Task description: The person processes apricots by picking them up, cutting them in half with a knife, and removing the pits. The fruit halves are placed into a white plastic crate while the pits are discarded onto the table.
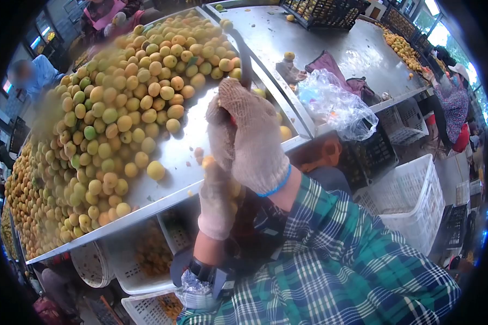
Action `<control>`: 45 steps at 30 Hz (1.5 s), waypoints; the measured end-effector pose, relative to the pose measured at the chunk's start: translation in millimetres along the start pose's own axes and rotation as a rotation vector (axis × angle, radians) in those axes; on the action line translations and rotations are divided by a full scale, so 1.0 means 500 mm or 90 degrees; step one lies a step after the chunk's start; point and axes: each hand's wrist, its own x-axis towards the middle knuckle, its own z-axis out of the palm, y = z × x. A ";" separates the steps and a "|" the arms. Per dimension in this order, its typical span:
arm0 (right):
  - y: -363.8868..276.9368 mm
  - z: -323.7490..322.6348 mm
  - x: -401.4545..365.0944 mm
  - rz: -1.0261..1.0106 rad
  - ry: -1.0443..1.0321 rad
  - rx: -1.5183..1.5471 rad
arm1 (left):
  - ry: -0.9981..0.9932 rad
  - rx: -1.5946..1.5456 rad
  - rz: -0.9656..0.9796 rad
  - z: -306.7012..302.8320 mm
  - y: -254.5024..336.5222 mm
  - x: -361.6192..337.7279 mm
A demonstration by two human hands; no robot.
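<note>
Nearest, a plaid sleeve (336,244) leads to the right hand (249,135), in a knitted glove, above the front edge of the metal table (181,146). Its fingers are curled closed, with a bit of red showing in the fold; what that belongs to is hidden. A dark curved bar (243,54) rises just behind it, but whether the hand holds the bar cannot be told. The left hand (216,203), also gloved, is lower, by the same edge, with a yellow-orange fruit (207,161) at its fingertips. Blur hides how far it is open and whether it grips that fruit.

Below the table are white crates (146,271); another white crate (406,200) stands to its right. Across the table lies a large heap of fruit (130,108), green-yellow to orange. Each piece looks light, rounded and apt to roll, probably firm yet easily bruised; it is best cupped lightly round its widest part.

Beyond the table's right rim, a clear plastic bag (336,103) and maroon cloth (328,67) lie on a second metal surface (260,32), with a black crate (331,12) farther back. Co-workers are beyond both sides. No brand, label or writing is readable.
</note>
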 end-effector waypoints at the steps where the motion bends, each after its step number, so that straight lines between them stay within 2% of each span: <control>1: 0.002 0.008 0.000 0.007 0.026 0.003 | 0.016 -0.015 0.000 0.005 0.006 -0.001; 3: 0.007 0.020 0.004 0.019 0.074 0.007 | 0.032 -0.029 0.003 0.002 0.007 -0.003; 5: 0.013 0.014 0.011 0.049 0.092 0.062 | -0.010 -0.186 -0.070 -0.009 -0.004 -0.003; 6: 0.015 0.009 0.010 0.063 0.083 0.125 | -0.007 -0.186 -0.068 -0.017 -0.007 -0.001; 8: 0.018 0.006 0.010 0.074 0.073 0.215 | -0.251 -0.390 -0.050 -0.033 -0.011 0.002; 9: 0.021 0.006 0.009 0.075 0.074 0.216 | -0.250 -0.390 -0.051 -0.025 0.003 -0.002; 11: 0.025 0.006 0.008 0.071 0.078 0.252 | -0.142 -0.424 -0.116 0.005 0.044 -0.014; 12: 0.023 0.008 0.007 0.071 0.078 0.252 | -0.142 -0.424 -0.116 0.010 0.042 -0.016; 14: 0.016 0.012 0.003 0.099 0.147 0.296 | -0.052 -0.270 -0.029 0.015 0.038 -0.022; 15: 0.021 0.003 0.005 0.100 0.146 0.296 | -0.051 -0.271 -0.029 0.003 0.008 -0.019; 17: 0.036 -0.019 0.012 0.136 0.090 0.446 | 0.206 0.060 0.122 -0.030 -0.074 -0.005; 18: 0.036 -0.016 0.012 0.136 0.122 0.446 | 0.206 0.061 0.123 -0.016 -0.054 -0.003; 19: 0.038 -0.012 0.015 0.135 0.119 0.446 | 0.219 -0.088 0.029 0.013 -0.010 0.007; 21: 0.044 -0.006 0.018 0.078 0.258 0.401 | 0.235 -0.385 -0.163 0.055 0.052 0.017; 22: 0.046 -0.014 0.023 0.045 0.287 0.367 | 0.236 -0.386 -0.161 0.037 0.049 0.016; 24: 0.048 -0.033 0.028 0.014 0.314 0.373 | -0.016 -0.420 -0.193 -0.014 0.041 0.011; 25: 0.050 -0.044 0.032 -0.005 0.337 0.357 | -0.012 -0.420 -0.188 -0.013 0.048 0.012; 26: 0.050 -0.063 0.033 0.004 0.306 0.292 | 0.077 -0.353 -0.172 -0.006 0.059 0.017; 27: 0.041 -0.092 0.022 0.011 0.168 0.186 | 0.165 -0.284 -0.156 -0.002 0.068 0.021; 28: 0.059 -0.099 0.026 0.012 0.164 0.186 | 0.188 -0.274 -0.148 -0.002 0.073 0.024; 31: 0.120 -0.078 0.020 -0.359 -0.009 -0.660 | 0.168 -0.284 -0.135 -0.036 0.048 0.038; 32: 0.127 -0.055 -0.006 -0.213 -0.007 -0.681 | 0.174 -0.311 -0.119 -0.053 0.021 0.044; 33: 0.123 -0.024 -0.028 -0.067 -0.007 -0.695 | 0.196 -0.384 0.003 -0.036 0.008 0.064; 35: 0.151 -0.042 -0.027 -0.042 -0.013 -0.717 | 0.133 -0.291 0.007 -0.047 0.009 0.050; 36: 0.161 -0.050 -0.030 -0.018 -0.009 -0.742 | 0.149 -0.307 -0.024 -0.046 0.011 0.050; 37: 0.156 -0.044 -0.040 -0.055 0.017 -0.715 | 0.165 -0.323 -0.055 -0.043 0.013 0.050; 39: 0.149 -0.038 -0.045 -0.150 0.003 -0.858 | 0.153 -0.294 -0.046 -0.032 0.024 0.041; 40: 0.151 -0.039 -0.047 -0.150 -0.002 -0.853 | 0.172 -0.257 -0.042 -0.032 0.020 0.042; 42: 0.162 -0.045 -0.051 -0.233 0.084 -0.909 | 0.220 -0.180 -0.011 -0.029 0.011 0.055; 43: 0.167 -0.050 -0.052 -0.233 0.080 -0.906 | 0.170 -0.135 -0.030 -0.027 0.027 0.044; 45: 0.181 -0.061 -0.053 -0.138 0.141 -0.582 | 0.158 -0.095 -0.002 -0.033 0.025 0.045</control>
